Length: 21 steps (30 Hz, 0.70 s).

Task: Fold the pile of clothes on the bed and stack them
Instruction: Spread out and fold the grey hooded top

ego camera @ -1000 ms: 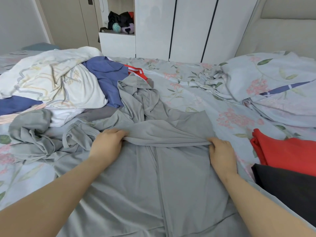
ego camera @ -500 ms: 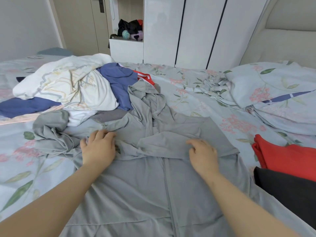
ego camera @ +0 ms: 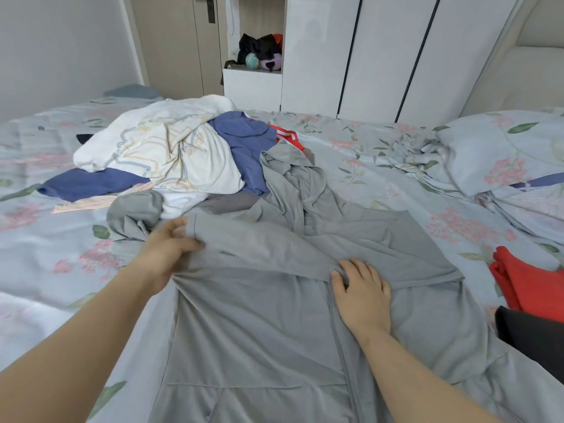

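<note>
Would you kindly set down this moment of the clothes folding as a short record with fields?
garment in work: grey hooded jacket, spread front-up on the bed, a fold of its cloth across the chest
left hand: at that fold's left end, thumb on the cloth; blurred, so a pinch cannot be told
right hand: flat on the jacket beside the centre zip, fingers straight
unfolded pile: white, blue and red-striped clothes beyond the jacket, to the left
set aside: red garment next to black garment at the right edge

Left hand (ego camera: pixel 166 251) pinches grey hoodie (ego camera: pixel 259 331), right hand (ego camera: pixel 363 297) presses.
</note>
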### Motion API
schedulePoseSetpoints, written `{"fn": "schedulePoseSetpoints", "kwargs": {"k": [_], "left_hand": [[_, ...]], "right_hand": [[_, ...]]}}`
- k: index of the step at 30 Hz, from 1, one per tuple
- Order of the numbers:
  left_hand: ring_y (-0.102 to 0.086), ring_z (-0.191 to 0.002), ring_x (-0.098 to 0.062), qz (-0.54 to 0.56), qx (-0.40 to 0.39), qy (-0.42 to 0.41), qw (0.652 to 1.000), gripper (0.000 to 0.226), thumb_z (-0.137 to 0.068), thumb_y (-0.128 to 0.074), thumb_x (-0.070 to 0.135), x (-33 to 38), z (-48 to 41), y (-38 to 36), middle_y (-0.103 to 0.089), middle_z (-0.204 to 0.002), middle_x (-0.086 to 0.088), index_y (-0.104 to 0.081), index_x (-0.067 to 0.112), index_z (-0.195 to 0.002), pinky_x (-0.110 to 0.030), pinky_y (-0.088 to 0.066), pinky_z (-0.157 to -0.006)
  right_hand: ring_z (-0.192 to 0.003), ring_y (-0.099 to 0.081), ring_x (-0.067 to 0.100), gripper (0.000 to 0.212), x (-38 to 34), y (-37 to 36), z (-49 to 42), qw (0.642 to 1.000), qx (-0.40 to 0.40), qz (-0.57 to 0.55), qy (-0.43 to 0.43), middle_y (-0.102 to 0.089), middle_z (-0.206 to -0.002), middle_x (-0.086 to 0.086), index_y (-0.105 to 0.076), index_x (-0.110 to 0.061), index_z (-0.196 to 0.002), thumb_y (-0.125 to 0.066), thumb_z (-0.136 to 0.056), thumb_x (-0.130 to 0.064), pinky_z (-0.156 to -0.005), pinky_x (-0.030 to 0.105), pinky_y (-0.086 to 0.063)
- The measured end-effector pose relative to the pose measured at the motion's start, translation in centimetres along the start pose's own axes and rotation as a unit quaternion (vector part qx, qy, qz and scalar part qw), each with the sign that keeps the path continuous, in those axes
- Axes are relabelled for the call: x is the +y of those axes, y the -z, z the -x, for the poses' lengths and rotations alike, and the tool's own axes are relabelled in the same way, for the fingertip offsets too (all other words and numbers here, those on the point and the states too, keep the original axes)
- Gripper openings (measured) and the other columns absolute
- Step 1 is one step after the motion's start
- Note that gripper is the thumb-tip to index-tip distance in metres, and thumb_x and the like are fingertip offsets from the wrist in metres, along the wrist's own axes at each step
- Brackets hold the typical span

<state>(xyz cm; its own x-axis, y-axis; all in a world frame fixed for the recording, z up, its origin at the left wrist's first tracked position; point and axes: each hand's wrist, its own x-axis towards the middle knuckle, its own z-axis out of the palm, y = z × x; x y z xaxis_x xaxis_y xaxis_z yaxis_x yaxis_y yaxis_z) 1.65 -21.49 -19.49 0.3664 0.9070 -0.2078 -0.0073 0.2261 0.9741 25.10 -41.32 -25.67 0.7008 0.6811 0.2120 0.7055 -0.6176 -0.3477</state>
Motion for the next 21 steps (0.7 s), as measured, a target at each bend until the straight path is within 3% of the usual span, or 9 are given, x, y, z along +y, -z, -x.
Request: {"fn": "schedulePoseSetpoints", "kwargs": {"k": [3,5,7,9,11,13,15,18,21], "left_hand": [[-0.058,-0.085,-0.018,-0.13,-0.025,0.047,0.99,0.073,-0.043,-0.081,0.019,-1.0,0.8,0.5,-0.059,-0.105,-0.004,-0.055,0.017,-0.112,-0.026,-0.045,-0.07],[-0.061,-0.097,-0.017,-0.164,-0.069,0.035,0.983,0.077,-0.04,-0.082,0.044,-0.8,1.2,0.2,-0.063,-0.109,0.001,-0.057,0.024,-0.111,-0.031,-0.047,-0.088],[-0.063,-0.095,-0.013,-0.217,-0.113,0.017,0.969,0.068,-0.05,-0.076,0.06,-0.5,1.3,-0.3,-0.067,-0.102,0.005,-0.063,0.023,-0.106,-0.029,-0.046,-0.089],[-0.058,-0.076,-0.016,-0.289,-0.09,-0.026,0.953,0.036,-0.075,-0.072,0.048,-0.6,1.0,-0.9,-0.064,-0.08,0.001,-0.064,0.014,-0.085,-0.025,-0.042,-0.069],[-0.045,-0.066,-0.021,-0.307,0.018,-0.076,0.949,0.032,-0.091,-0.061,0.032,-0.9,0.4,-1.2,-0.049,-0.064,-0.004,-0.053,0.01,-0.069,-0.03,-0.033,-0.057],[-0.038,-0.068,-0.022,-0.193,0.147,-0.074,0.967,0.036,-0.096,-0.052,0.027,-0.8,-0.6,-0.9,-0.039,-0.062,-0.006,-0.043,0.011,-0.065,-0.031,-0.029,-0.055],[-0.04,-0.074,-0.025,-0.19,0.223,-0.06,0.954,0.035,-0.098,-0.046,0.026,-1.0,-1.1,-0.3,-0.04,-0.066,-0.008,-0.039,0.011,-0.067,-0.034,-0.033,-0.062],[-0.049,-0.087,-0.033,-0.353,0.182,-0.022,0.918,0.022,-0.098,-0.045,0.023,-2.5,-1.1,0.3,-0.052,-0.086,-0.017,-0.05,0.003,-0.091,-0.038,-0.039,-0.071],[-0.047,-0.087,-0.029,-0.382,0.161,-0.038,0.909,0.01,-0.095,-0.05,0.017,-3.1,-0.7,0.4,-0.053,-0.092,-0.012,-0.048,0.008,-0.1,-0.033,-0.033,-0.069]], "right_hand": [[-0.138,-0.028,0.015,0.044,0.0,0.1,0.1,1.0,0.011,0.012,-0.012,-0.042,-0.145,-0.006,-0.049,-0.028,-0.134,-0.038,-0.096,-0.048,-0.11,0.033,-0.013],[-0.137,-0.029,0.015,0.044,0.0,0.0,0.1,1.0,0.017,0.021,-0.016,-0.044,-0.144,-0.006,-0.051,-0.029,-0.132,-0.038,-0.096,-0.049,-0.11,0.034,-0.013],[-0.137,-0.03,0.015,0.043,0.0,-0.1,0.1,1.0,0.019,0.018,-0.015,-0.044,-0.144,-0.006,-0.051,-0.029,-0.132,-0.038,-0.096,-0.049,-0.11,0.034,-0.013],[-0.136,-0.03,0.015,0.043,0.1,-0.1,0.1,1.0,0.019,0.017,-0.014,-0.044,-0.143,-0.007,-0.052,-0.03,-0.131,-0.038,-0.096,-0.049,-0.11,0.034,-0.013],[-0.136,-0.03,0.015,0.043,0.1,-0.2,0.0,1.0,0.023,0.017,-0.014,-0.044,-0.143,-0.007,-0.052,-0.03,-0.131,-0.038,-0.096,-0.049,-0.109,0.034,-0.014],[-0.135,-0.031,0.015,0.041,0.0,-0.2,0.0,1.0,0.024,0.009,-0.012,-0.045,-0.142,-0.007,-0.052,-0.03,-0.131,-0.039,-0.096,-0.048,-0.109,0.034,-0.014],[-0.135,-0.032,0.014,0.04,0.0,-0.2,0.1,1.0,0.027,0.002,-0.009,-0.046,-0.141,-0.008,-0.052,-0.029,-0.131,-0.04,-0.096,-0.046,-0.109,0.033,-0.015],[-0.135,-0.031,0.015,0.041,-0.1,-0.1,0.1,0.999,0.033,0.016,-0.007,-0.045,-0.142,-0.007,-0.051,-0.028,-0.132,-0.04,-0.096,-0.046,-0.109,0.034,-0.015],[-0.136,-0.029,0.015,0.042,-0.1,-0.1,0.1,0.999,0.027,0.031,-0.01,-0.042,-0.145,-0.007,-0.049,-0.03,-0.134,-0.038,-0.097,-0.046,-0.108,0.034,-0.014]]}}
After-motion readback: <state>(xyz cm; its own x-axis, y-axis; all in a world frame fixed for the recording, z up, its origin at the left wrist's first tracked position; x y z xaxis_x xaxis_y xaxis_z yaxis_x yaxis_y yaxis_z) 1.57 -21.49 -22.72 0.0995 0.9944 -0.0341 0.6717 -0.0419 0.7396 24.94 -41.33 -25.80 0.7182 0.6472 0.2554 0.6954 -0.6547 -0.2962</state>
